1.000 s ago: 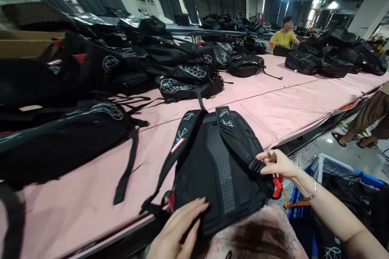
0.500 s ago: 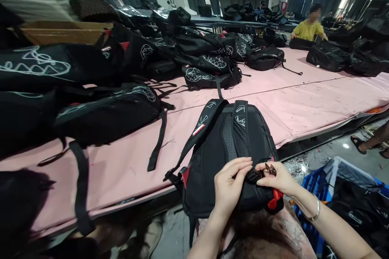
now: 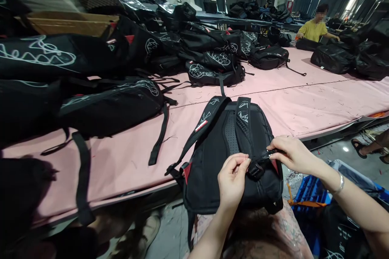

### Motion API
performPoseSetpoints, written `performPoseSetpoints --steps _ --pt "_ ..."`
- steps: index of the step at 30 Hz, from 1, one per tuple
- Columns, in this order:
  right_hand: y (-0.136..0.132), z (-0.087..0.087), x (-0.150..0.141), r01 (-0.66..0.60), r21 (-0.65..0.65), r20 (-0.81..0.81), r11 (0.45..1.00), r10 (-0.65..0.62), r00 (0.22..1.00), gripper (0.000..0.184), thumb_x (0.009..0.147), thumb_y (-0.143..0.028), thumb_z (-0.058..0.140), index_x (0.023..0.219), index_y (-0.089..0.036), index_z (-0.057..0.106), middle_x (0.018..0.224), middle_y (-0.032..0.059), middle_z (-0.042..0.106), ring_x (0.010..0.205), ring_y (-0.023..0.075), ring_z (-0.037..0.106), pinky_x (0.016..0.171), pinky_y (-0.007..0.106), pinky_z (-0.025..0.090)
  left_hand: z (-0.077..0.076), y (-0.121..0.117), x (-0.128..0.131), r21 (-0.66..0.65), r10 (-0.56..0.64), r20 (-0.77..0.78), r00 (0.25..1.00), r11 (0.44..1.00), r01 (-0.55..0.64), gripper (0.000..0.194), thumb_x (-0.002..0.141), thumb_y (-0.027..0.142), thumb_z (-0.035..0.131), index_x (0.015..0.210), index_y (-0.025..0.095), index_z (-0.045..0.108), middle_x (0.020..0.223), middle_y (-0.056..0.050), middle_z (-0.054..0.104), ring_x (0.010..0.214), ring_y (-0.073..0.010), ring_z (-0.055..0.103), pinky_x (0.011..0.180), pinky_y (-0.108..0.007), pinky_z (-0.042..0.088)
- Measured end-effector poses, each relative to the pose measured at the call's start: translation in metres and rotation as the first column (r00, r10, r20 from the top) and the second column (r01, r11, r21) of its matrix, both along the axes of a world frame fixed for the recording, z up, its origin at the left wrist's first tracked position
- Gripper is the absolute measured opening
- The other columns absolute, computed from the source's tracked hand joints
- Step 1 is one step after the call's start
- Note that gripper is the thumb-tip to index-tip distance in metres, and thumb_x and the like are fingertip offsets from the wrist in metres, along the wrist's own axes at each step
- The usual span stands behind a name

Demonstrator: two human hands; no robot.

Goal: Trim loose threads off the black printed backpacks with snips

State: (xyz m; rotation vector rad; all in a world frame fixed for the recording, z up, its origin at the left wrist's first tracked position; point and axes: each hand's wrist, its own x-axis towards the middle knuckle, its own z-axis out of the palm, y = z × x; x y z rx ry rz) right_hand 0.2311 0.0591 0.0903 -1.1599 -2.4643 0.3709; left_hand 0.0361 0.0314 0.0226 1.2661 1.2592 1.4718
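Observation:
A black backpack [image 3: 209, 174] rests against the table's front edge and over my lap, its padded back panel and shoulder straps facing up. My left hand [image 3: 233, 176] is pinched closed beside a black buckle [image 3: 255, 170]; what lies between its fingertips is too small to make out. To the right, my right hand [image 3: 290, 153] is closed on a dark webbing strap [image 3: 261, 157] that stretches from near the buckle. A small shiny dark piece also shows at its fingertips, its kind unclear. White line drawings and a red-white label mark the shoulder straps.
Black backpacks [image 3: 115, 107] are piled on the pink-covered table [image 3: 304, 101] at left and back. A blue crate [image 3: 310, 192] with black bags stands on the floor at right. Across the table sits a person in a yellow top [image 3: 314, 30]. Loose threads litter the cover.
My right hand has moved up and right, drawing the strap out, and the brownish pieces in its fingers no longer show. My left fingers have closed into a pinch. The view has shifted slightly.

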Motion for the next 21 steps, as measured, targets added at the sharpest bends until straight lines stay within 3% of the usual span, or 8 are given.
performPoseSetpoints --steps 5,9,13,17,21 --pt "0.013 0.024 -0.010 -0.134 0.012 0.283 0.991 0.126 0.951 0.012 0.086 -0.028 0.051 0.085 -0.017 0.056 0.074 0.0044 0.057 0.069 0.0166 0.052 0.060 0.026 0.035 -0.002 0.001 0.001 0.033 -0.027 -0.092 0.995 0.999 0.031 0.014 0.074 0.026 0.060 0.065 0.018 0.063 0.085 -0.005 0.060 0.084 -0.0161 0.057 0.071 -0.025 0.046" --pt "0.015 0.032 -0.017 -0.170 0.032 0.366 0.985 0.147 0.919 0.007 0.083 -0.024 0.054 0.079 -0.018 0.056 0.068 0.0019 0.054 0.063 0.0150 0.050 0.056 0.026 0.030 0.002 0.002 0.004 0.024 -0.031 -0.092 0.995 0.999 0.033 0.013 0.073 0.026 0.061 0.063 0.018 0.063 0.085 -0.005 0.059 0.083 -0.0161 0.056 0.069 -0.025 0.047" --pt "0.015 0.029 -0.011 -0.174 0.021 0.335 0.984 0.157 0.929 0.009 0.084 -0.022 0.052 0.077 -0.018 0.056 0.067 0.0019 0.054 0.063 0.0150 0.050 0.057 0.025 0.030 0.005 0.003 0.005 -0.090 -0.049 0.104 0.993 0.994 0.058 0.019 0.070 0.031 0.063 0.060 0.015 0.061 0.088 -0.006 0.056 0.077 -0.0143 0.056 0.060 -0.023 0.049" --pt "0.018 0.022 -0.002 -0.180 -0.014 0.220 0.984 0.179 0.959 0.013 0.087 -0.027 0.049 0.083 -0.018 0.056 0.072 0.0032 0.056 0.068 0.0157 0.052 0.060 0.025 0.034 0.006 0.004 0.005 -0.229 -0.063 0.380 0.923 0.960 0.160 0.026 0.070 0.039 0.062 0.073 0.013 0.062 0.090 -0.006 0.058 0.066 -0.0091 0.055 0.059 -0.022 0.052" --pt "0.024 0.022 -0.001 -0.240 -0.054 0.174 0.969 0.246 0.954 0.017 0.088 -0.031 0.047 0.085 -0.017 0.056 0.075 0.0041 0.058 0.071 0.0166 0.053 0.064 0.026 0.037 0.009 0.002 0.007 -0.256 -0.059 0.444 0.894 0.948 0.189 0.029 0.069 0.040 0.064 0.080 0.014 0.062 0.088 -0.004 0.060 0.064 -0.0084 0.056 0.061 -0.023 0.053"
